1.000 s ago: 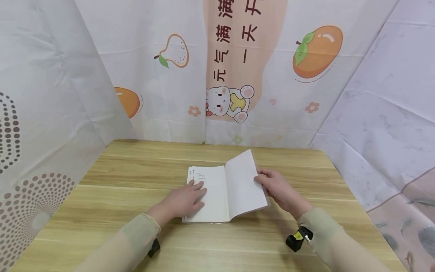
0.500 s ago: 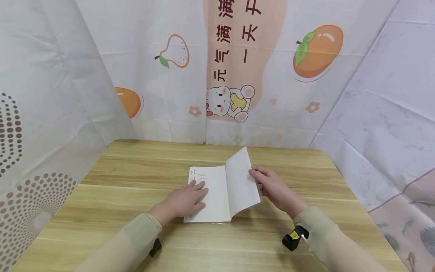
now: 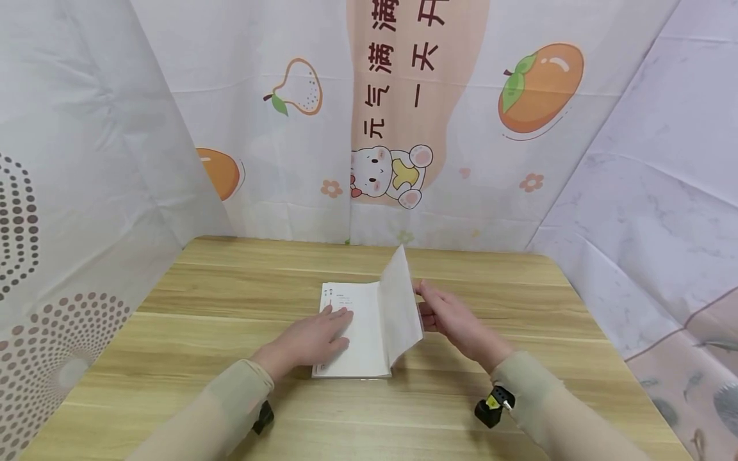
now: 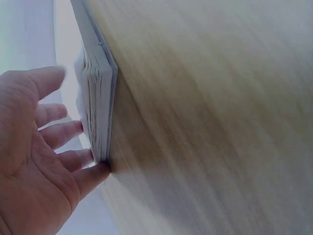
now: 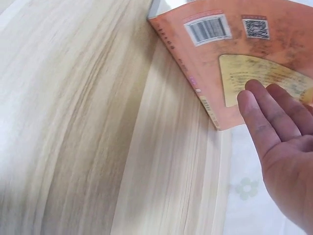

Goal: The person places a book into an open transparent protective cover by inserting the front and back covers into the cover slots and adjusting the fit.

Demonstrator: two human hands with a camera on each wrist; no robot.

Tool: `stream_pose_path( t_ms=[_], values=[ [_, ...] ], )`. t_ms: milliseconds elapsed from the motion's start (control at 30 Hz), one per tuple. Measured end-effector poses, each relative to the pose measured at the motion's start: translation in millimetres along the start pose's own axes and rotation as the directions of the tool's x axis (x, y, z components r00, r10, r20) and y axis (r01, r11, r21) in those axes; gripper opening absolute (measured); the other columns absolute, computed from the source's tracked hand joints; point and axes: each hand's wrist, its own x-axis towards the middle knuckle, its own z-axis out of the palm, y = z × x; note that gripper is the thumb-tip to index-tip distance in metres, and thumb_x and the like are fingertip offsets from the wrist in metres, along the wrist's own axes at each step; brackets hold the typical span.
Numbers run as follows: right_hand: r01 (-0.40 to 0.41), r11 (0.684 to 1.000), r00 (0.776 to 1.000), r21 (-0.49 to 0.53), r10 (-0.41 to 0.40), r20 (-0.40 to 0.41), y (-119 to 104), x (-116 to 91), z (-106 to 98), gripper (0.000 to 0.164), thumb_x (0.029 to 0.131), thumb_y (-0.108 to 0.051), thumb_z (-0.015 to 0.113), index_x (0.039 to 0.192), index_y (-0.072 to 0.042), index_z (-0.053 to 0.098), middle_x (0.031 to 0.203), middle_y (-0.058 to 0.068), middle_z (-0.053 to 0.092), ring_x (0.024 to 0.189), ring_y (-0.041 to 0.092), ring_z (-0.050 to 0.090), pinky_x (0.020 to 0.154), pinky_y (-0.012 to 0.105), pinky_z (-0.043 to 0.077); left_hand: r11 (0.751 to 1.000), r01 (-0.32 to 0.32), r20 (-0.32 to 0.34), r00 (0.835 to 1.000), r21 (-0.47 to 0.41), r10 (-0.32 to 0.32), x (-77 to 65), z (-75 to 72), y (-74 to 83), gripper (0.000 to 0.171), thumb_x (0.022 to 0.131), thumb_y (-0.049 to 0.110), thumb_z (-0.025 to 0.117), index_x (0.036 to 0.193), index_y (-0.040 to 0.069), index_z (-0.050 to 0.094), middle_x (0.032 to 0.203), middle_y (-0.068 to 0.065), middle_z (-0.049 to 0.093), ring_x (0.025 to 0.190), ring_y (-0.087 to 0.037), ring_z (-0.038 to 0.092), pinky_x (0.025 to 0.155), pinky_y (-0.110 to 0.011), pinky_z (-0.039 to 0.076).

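Note:
A book [image 3: 360, 346] lies on the wooden table, its right-hand part raised steeply. A white leaf [image 3: 399, 314] faces left on that raised part. The orange cover [image 5: 205, 63] behind it shows a barcode and a QR code in the right wrist view. My left hand [image 3: 314, 339] rests on the flat left page, fingers spread over its outer edge; the left wrist view shows them beside the thick page block [image 4: 98, 103]. My right hand [image 3: 452, 320] is behind the raised part, its straight fingers [image 5: 269, 115] against the orange cover.
The wooden table [image 3: 230, 301] runs out to both sides of the book. A printed curtain [image 3: 311, 160] hangs behind the back edge, with more cloth at left and right. A small black camera [image 3: 490, 410] is strapped to the right wrist.
The right part of the book has swung further up and to the left. My right hand moved left with it, and its thumb left the leaf's face. My left hand stayed put.

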Motion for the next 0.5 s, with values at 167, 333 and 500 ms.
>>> stream_pose_path(
  t_ms=[167,333,500],
  values=[
    [-0.020,0.995,0.999,-0.098,0.024,0.046,2.9,-2.7,4.3,0.067,0.109,-0.056,0.029,0.159,-0.011,0.036,0.140,0.015,0.062,0.125,0.027,0.064,0.113,0.046,0.043,0.983,0.071,0.002,0.997,-0.169,-0.072,1.0,-2.2,-2.9,0.059,0.111,0.047,0.032,0.161,0.015,0.035,0.163,-0.002,0.037,0.152,-0.035,0.029,0.123,-0.051,0.027],
    [-0.005,0.969,0.995,-0.247,0.029,0.096,6.3,-5.6,10.3,0.063,0.110,-0.052,0.034,0.161,-0.014,0.032,0.156,0.007,0.047,0.142,0.027,0.048,0.119,0.049,0.034,0.942,0.125,0.002,0.991,-0.312,-0.131,0.5,-6.3,-5.0,0.071,0.107,0.064,0.023,0.163,0.021,0.029,0.165,0.003,0.031,0.153,-0.025,0.028,0.124,-0.046,0.024],
    [-0.011,0.886,0.995,-0.463,0.055,0.081,11.1,-6.6,16.5,0.062,0.107,-0.056,0.041,0.161,-0.027,0.033,0.161,-0.004,0.039,0.149,0.023,0.035,0.121,0.052,0.029,0.932,0.120,-0.013,0.991,-0.341,-0.132,1.3,-8.3,-6.1,0.074,0.106,0.066,0.020,0.163,0.018,0.029,0.166,0.003,0.030,0.153,-0.023,0.030,0.124,-0.045,0.025]
  ],
)
